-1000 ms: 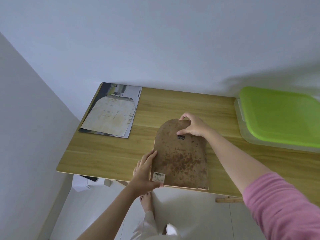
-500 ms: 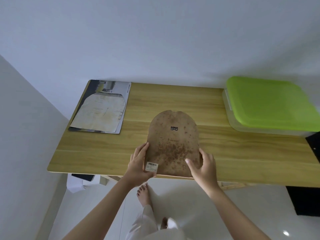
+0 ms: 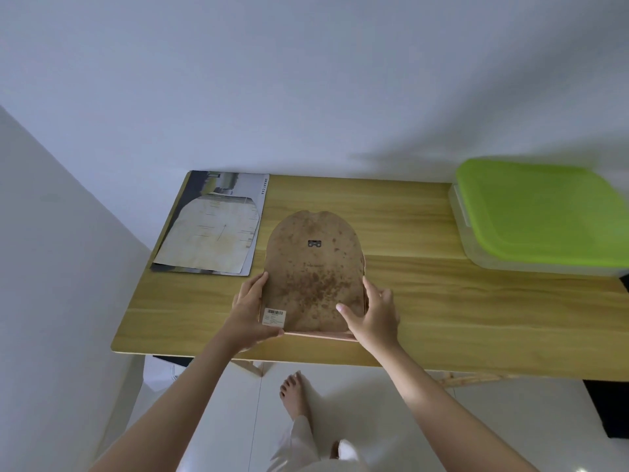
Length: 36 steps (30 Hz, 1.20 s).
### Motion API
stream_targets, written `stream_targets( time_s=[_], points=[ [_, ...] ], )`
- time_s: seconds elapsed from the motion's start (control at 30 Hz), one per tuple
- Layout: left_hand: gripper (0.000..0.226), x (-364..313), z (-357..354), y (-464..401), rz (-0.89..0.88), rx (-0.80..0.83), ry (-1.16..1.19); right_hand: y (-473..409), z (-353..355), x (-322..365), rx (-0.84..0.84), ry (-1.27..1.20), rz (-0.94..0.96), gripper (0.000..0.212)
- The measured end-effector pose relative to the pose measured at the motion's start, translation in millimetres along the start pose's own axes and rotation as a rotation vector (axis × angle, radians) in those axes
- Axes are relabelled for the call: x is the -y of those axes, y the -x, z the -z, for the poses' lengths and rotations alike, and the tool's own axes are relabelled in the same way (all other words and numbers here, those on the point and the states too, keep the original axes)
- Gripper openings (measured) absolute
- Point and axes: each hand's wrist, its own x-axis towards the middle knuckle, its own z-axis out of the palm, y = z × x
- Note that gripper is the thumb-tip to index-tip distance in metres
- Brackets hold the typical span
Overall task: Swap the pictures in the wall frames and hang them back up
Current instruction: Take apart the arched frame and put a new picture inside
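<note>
An arch-topped picture frame (image 3: 315, 267) lies back side up on the wooden table (image 3: 425, 301), showing a stained brown backing board, a small metal hanger and a barcode label. Its near edge is lifted slightly off the table. My left hand (image 3: 250, 313) grips the frame's lower left corner, thumb beside the label. My right hand (image 3: 372, 313) holds the lower right edge, thumb on the backing. At the table's far left corner a pale arch-shaped sheet (image 3: 212, 235) rests on a printed picture (image 3: 235, 185).
A clear plastic box with a green lid (image 3: 541, 212) stands at the table's far right. White walls close in behind the table and on the left. My bare foot (image 3: 294, 393) is on the white floor below the table's front edge.
My right hand left the frame's arched top and came down to its lower right edge. The frame's near edge now sits raised between both hands.
</note>
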Motion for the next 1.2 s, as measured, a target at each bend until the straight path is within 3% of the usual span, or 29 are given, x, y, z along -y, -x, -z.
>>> stream_targets(
  time_s=[0.27,0.47,0.7,0.87,1.2],
  points=[
    [0.120,-18.0,15.4,-13.1,-0.111,-0.018,0.038,-8.8,8.5,3.7,-0.037,-0.156,0.044,0.081],
    [0.117,-73.2,-15.2,-29.6,-0.192,-0.052,0.030,-24.3,63.0,-27.0,-0.095,-0.283,0.003,0.076],
    [0.093,-130.2,-77.1,-62.3,-0.106,-0.012,0.034,-64.3,114.6,-87.2,-0.090,-0.229,-0.110,0.071],
    [0.061,-148.5,-104.8,-80.8,-0.087,0.032,0.001,-76.9,123.0,-126.9,-0.092,-0.227,-0.167,0.072],
    [0.046,-159.2,-128.6,-97.4,-0.100,0.077,-0.244,-70.5,110.7,-136.3,-0.153,-0.136,-0.084,0.050]
  ],
)
